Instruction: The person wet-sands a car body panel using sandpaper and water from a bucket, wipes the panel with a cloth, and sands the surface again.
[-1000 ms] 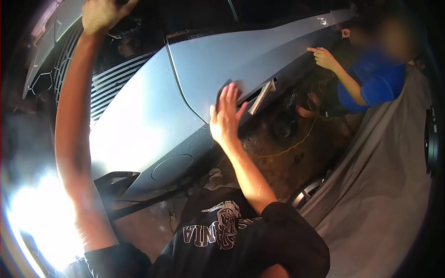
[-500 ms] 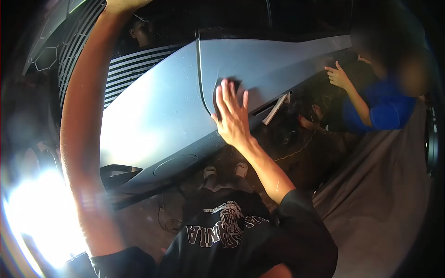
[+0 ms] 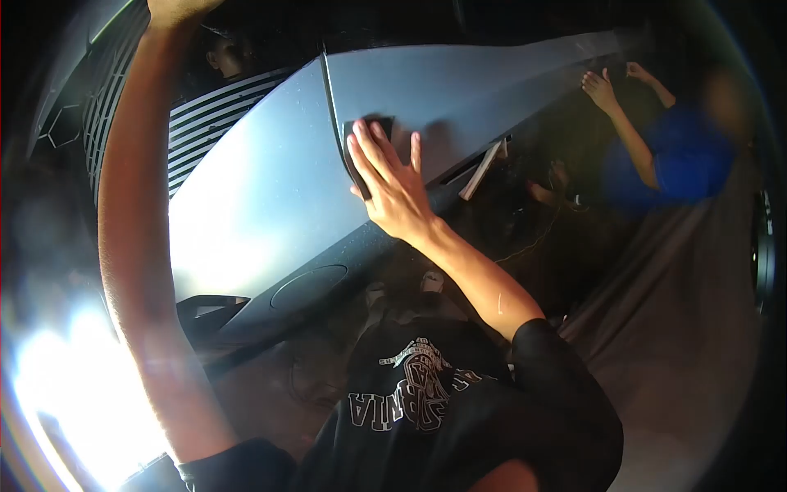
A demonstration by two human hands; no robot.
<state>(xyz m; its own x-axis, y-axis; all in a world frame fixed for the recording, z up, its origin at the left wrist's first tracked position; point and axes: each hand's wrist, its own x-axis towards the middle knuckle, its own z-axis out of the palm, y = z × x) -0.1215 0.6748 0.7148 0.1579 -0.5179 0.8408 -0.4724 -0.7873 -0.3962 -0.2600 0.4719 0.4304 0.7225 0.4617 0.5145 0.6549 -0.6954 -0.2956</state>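
My right hand [image 3: 396, 187] lies with fingers spread over a dark flat pad [image 3: 354, 166], pressing it against a smooth grey car body panel [image 3: 459, 78]. The pad's left edge sits close to the narrow seam [image 3: 329, 94] between two panel sections, and my thumb is along its lower left side. The rest of the pad is hidden beneath my palm and fingers. My left arm reaches up along the left side. Only the wrist and back of my left hand [image 3: 176, 8] show at the top edge, near the dark bodywork; its fingers are out of view.
A co-worker in a blue shirt [image 3: 693, 168] is low on the right, a hand [image 3: 600, 90] near the panel's far end. A bright lamp [image 3: 78, 394] glares at lower left. Striped grille-like slats [image 3: 225, 111] adjoin the panel. A pale strip [image 3: 484, 170] stands below it.
The whole view has shifted, so the panel sits higher and further left. My right hand and the pad have slid slightly towards the seam. The co-worker's hand has moved further along the panel.
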